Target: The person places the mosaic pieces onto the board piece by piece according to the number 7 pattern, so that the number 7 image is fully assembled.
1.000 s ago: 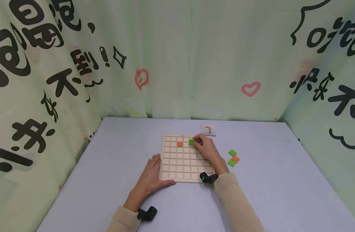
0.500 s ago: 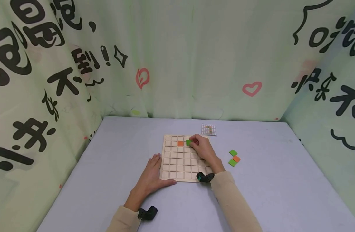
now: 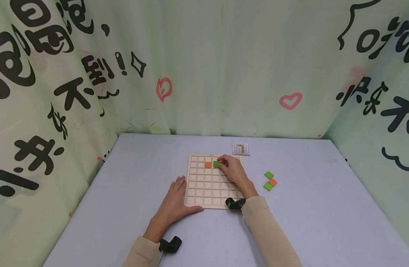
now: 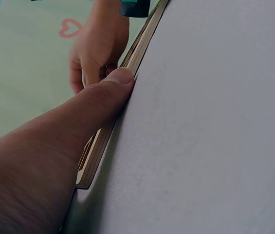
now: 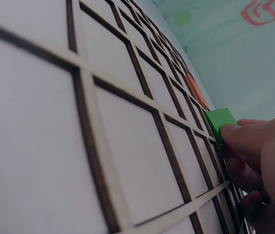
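A wooden grid board (image 3: 208, 185) lies flat on the table, an orange square tile (image 3: 208, 164) sitting in one of its upper cells. Between thumb and fingertips my right hand (image 3: 233, 170) pinches a green square tile (image 5: 220, 122) over the cells just right of the orange one. In the right wrist view the green tile is tilted against the grid lines. My left hand (image 3: 174, 204) rests at the board's near left corner, fingers extended along the left side. Its thumb (image 4: 113, 83) touches the front edge in the left wrist view.
Two green tiles (image 3: 268, 186) and one orange tile (image 3: 272, 182) lie in a small group right of the board. Behind it is a small card (image 3: 241, 148) printed with a grid pattern. Printed curtains (image 3: 251, 74) surround the white table (image 3: 308, 207) at the back and sides.
My right hand has carried the green tile a short way left, closer to the orange tile on the board. The left hand keeps its place at the corner.
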Demonstrator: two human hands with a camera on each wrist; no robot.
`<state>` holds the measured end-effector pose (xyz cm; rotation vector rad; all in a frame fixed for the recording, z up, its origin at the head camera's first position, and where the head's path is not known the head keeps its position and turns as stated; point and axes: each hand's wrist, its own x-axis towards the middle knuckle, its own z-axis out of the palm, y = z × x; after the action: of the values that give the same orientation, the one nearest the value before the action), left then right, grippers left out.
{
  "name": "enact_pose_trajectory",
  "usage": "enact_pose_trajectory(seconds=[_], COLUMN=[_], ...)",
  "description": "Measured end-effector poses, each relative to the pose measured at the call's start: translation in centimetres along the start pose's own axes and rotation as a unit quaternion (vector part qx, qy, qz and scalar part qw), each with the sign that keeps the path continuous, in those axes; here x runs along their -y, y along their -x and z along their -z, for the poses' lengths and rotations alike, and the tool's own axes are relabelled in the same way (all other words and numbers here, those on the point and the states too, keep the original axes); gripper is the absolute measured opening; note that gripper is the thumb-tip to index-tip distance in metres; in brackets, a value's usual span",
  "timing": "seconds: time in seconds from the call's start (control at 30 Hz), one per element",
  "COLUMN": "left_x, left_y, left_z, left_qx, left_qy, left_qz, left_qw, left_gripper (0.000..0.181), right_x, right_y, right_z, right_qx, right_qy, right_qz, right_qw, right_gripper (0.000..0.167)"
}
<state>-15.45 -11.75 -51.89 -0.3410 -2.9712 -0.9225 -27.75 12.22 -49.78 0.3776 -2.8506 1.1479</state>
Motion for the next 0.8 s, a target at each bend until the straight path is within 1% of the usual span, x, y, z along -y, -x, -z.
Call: enact_pose_trajectory(seconds=[0.43, 0.6, 0.8], left_x=[-0.08, -0.12, -0.13], left_y=[0.04, 0.06, 0.01], left_z=[-0.06, 0.0, 0.04], left_qx=[-0.003, -0.003, -0.001], left_qy=[-0.001, -0.001, 0.002], left_qz=[-0.001, 0.001, 0.002], left_qw=[1.0, 1.0, 1.0], left_gripper=[0.119, 0.119, 0.12], right_x=[0.12, 0.2, 0.03], right_y=[-0.03, 0.08, 0.14], right_z=[-0.37, -0.23, -0.25], right_qx=[0.006, 0.013, 0.011], right_qy=[0.03, 0.041, 0.053], right_qz=[-0.001, 0.006, 0.021], right_qw=[0.9995, 0.999, 0.9983], right_gripper=[0.024, 0.026, 0.027])
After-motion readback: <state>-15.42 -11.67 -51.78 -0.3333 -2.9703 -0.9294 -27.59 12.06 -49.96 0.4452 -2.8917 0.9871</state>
